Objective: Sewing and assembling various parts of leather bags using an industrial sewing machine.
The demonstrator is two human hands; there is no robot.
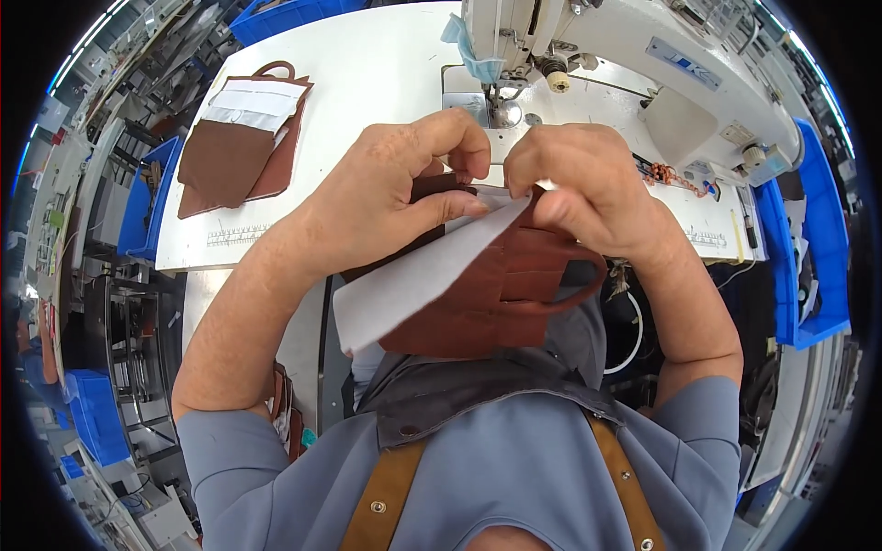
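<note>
Both hands are raised over the table's front edge, just short of the sewing machine's needle area [496, 96]. Between them hangs a reddish-brown leather bag panel [459, 317] with a loop handle [593, 285] on its right side. A white lining sheet [404, 285] lies slantwise across it, its lower left corner sticking out. My left hand [386, 188] is closed on the dark brown upper edge [436, 188] of this bundle, thumb and curled fingers close together. My right hand [588, 188] pinches the panel's upper right corner. The fingertips partly hide the grasped edges.
A white sewing machine [707, 73] stands at the back right, a light-blue mask [473, 50] hanging on it. Stacked brown leather pieces with a white strip [243, 147] lie on the table's left. Blue bins [813, 234] flank the table. A ruler scale [239, 234] marks its front edge.
</note>
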